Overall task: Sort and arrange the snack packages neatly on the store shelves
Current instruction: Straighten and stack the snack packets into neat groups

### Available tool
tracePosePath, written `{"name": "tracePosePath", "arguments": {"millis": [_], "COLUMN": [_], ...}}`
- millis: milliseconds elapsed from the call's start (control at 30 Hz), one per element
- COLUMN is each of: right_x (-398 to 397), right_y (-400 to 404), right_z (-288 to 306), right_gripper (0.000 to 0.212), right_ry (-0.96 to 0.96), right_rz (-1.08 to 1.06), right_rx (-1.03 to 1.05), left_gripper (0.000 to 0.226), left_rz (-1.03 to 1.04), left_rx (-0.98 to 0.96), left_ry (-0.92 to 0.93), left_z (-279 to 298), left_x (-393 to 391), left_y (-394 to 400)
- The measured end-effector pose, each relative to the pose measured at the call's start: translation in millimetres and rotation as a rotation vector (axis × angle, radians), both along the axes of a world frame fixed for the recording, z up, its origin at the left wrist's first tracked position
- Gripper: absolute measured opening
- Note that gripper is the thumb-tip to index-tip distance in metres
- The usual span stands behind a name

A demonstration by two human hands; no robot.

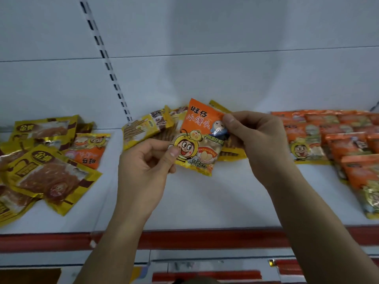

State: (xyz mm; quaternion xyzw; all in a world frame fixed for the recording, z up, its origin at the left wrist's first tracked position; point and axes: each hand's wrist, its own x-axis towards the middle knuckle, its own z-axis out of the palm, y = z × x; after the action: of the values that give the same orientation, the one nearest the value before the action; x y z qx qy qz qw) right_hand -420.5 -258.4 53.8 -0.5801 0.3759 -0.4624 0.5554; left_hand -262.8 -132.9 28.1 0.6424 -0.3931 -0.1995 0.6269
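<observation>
Both hands pinch one small orange-and-yellow foil snack packet (200, 138) above the white shelf (205, 201): left hand (146, 167) at seven o'clock, right hand (256, 140) at two. The tidy row of matching orange packets (328, 136) lies at three o'clock, nearer the right hand.

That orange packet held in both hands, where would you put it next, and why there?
Probably carry the orange packet to the right and lay it beside the orange packets already grouped there. The left hand pinches its lower left corner and the right hand its upper right, so it is lifted free. The yellow packets lie mostly on the left, so the right group looks like its match.
</observation>
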Motion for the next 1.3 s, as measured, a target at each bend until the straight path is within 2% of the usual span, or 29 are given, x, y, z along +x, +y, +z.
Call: {"name": "tracePosePath", "arguments": {"millis": [133, 233, 367, 467, 600, 700, 867, 1300], "right_x": [-47, -89, -145, -169, -184, -188, -191, -192], "right_y": [-19, -42, -75, -99, -120, -131, -144, -152], "right_z": [-4, 0, 10, 15, 16, 10, -2, -3], "right_gripper": [0.015, 0.01, 0.005, 0.002, 0.007, 0.007, 0.007, 0.012], "right_ry": [0.022, 0.221, 0.584, 0.81, 0.966, 1.018, 1.024, 1.111], "right_rz": [-0.118, -0.076, 0.007, -0.006, -0.007, 0.019, 0.072, 0.095], "right_rx": [-0.07, -0.17, -0.331, -0.408, -0.468, -0.473, -0.504, -0.594], "left_gripper": [0.003, 0.006, 0.004, 0.005, 0.011, 0.013, 0.011, 0.015], "left_rz": [-0.075, -0.185, -0.315, -0.357, -0.353, -0.299, -0.206, -0.215], "left_rx": [0.036, 0.104, 0.211, 0.292, 0.354, 0.379, 0.441, 0.469], "left_ry": [-0.009, 0.024, -0.053, -0.102, -0.298, -0.485, -0.598, -0.565], "left_z": [-2, -8, -17, -21, -28, -35, -39, -38], "left_x": [-42, -69, -108, -137, -164, -177, -188, -196], "left_y": [-27, -45, -63, -80, -95, -102, -110, -111]}}
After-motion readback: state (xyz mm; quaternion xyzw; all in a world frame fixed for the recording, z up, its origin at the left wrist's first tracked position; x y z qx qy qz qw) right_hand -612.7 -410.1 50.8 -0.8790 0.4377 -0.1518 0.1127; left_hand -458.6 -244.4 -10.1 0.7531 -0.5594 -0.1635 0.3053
